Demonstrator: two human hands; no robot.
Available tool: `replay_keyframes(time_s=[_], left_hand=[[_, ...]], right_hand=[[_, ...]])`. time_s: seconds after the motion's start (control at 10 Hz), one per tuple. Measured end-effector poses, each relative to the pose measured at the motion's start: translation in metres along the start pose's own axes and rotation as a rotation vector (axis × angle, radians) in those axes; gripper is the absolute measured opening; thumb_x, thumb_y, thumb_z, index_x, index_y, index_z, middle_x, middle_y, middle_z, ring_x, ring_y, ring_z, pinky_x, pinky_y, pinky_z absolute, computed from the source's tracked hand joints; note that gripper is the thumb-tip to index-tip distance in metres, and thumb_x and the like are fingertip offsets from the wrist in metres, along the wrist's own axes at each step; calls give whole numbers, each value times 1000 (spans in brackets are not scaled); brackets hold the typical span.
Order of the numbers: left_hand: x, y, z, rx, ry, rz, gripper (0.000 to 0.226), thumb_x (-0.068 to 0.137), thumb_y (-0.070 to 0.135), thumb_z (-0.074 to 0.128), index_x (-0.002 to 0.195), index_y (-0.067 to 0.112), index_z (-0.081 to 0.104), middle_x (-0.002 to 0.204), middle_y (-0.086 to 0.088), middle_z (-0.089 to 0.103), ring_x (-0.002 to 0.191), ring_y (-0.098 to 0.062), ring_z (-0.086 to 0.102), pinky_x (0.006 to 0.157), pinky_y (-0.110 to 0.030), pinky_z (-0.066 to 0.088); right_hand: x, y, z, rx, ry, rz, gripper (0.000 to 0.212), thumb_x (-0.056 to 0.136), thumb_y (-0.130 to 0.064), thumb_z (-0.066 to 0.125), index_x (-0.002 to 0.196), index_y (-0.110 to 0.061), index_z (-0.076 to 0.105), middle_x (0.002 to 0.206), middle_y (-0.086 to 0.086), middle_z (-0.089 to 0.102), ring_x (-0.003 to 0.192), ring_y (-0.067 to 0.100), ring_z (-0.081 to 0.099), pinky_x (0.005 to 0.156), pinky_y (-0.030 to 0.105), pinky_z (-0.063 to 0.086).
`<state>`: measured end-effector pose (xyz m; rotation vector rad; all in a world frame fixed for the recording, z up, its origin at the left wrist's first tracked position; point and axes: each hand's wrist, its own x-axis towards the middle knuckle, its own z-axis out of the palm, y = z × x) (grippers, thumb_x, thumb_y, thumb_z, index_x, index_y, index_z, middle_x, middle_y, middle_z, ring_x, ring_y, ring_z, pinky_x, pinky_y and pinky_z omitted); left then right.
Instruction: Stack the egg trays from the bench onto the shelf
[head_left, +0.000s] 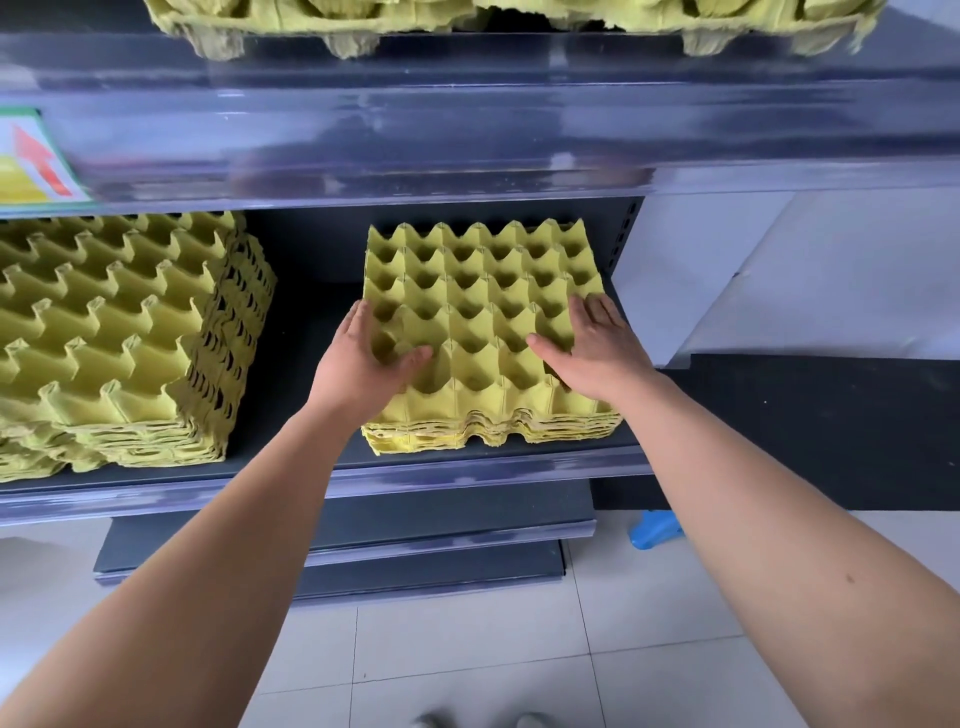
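A low stack of yellow egg trays (483, 291) sits on the dark shelf (467, 464), towards its right end. My left hand (363, 358) holds the top tray's left edge, with the thumb in a front cup and the fingers down the side. My right hand (592, 348) lies flat on the top tray near its right edge, fingers spread, gripping nothing. The bench is out of view.
A taller stack of yellow trays (114, 332) fills the shelf's left part, with a gap between the stacks. More trays (467, 21) sit on the shelf above. Its front rail carries a label (31, 161). Lower shelves (363, 525) jut out below. A blue object (654, 527) lies on the tiled floor.
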<state>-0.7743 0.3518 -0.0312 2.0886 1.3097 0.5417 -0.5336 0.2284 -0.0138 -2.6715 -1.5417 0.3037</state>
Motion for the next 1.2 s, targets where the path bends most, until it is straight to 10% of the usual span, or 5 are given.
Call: replay_keyframes(time_s=[0.9, 1.1, 1.2], left_hand=[[-30, -15, -2, 146, -204, 96, 82, 91, 61, 40, 151, 9, 19, 160, 2, 3, 144, -21, 22, 113, -39, 31], [-58, 4, -29, 363, -179, 71, 48, 94, 46, 48, 134, 21, 50, 145, -4, 39, 123, -28, 46, 97, -44, 45], [-85, 7, -47, 368, -128, 55, 35, 95, 40, 49, 119, 18, 61, 123, -3, 57, 97, -24, 58, 78, -35, 50]], right_hand=[[-43, -20, 17, -99, 32, 50, 80, 90, -69, 18, 151, -17, 18, 160, 11, -2, 146, 30, -4, 117, 47, 1], [-72, -33, 2, -30, 112, -6, 47, 94, -45, 45, 130, -16, 54, 141, 12, 45, 133, 30, 39, 110, 45, 28], [-98, -38, -6, -1, 175, -56, 32, 93, -36, 50, 112, -13, 63, 100, 4, 66, 94, 24, 61, 83, 35, 48]])
